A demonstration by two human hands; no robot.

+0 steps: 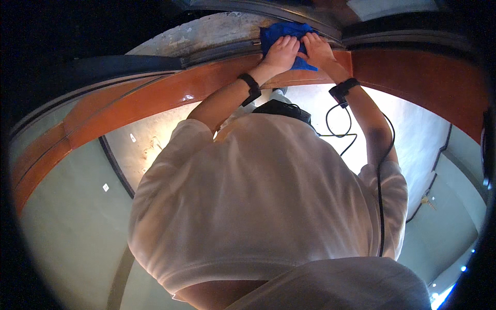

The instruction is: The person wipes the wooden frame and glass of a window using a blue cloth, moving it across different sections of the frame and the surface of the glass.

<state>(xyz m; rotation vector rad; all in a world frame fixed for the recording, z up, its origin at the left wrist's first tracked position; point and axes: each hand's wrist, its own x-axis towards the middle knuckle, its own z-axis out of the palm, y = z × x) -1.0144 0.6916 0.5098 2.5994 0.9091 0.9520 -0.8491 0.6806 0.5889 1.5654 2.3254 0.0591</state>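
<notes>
A crumpled blue cloth (pixel 286 29) lies over the dark window or door track (pixel 221 52) at the top of the view, partly hanging onto the reddish-brown ledge (pixel 217 75). My left hand (pixel 282 53) presses on it with bent fingers. Close beside it, my right hand (pixel 317 49) also grips the cloth, its fingertips near the cloth's upper right edge. The thumbs almost meet. Each wrist wears a black strap with a small device. The cloth's underside and the part of the track beneath it are hidden.
Beyond the track is a weathered, stained ledge (pixel 209 33). A dark frame (pixel 403 38) runs off to the right. A black cable (pixel 380 201) passes along my right arm, with loops near the wrist. A black pouch or device (pixel 283 109) sits at my front, above the pale floor (pixel 410 128).
</notes>
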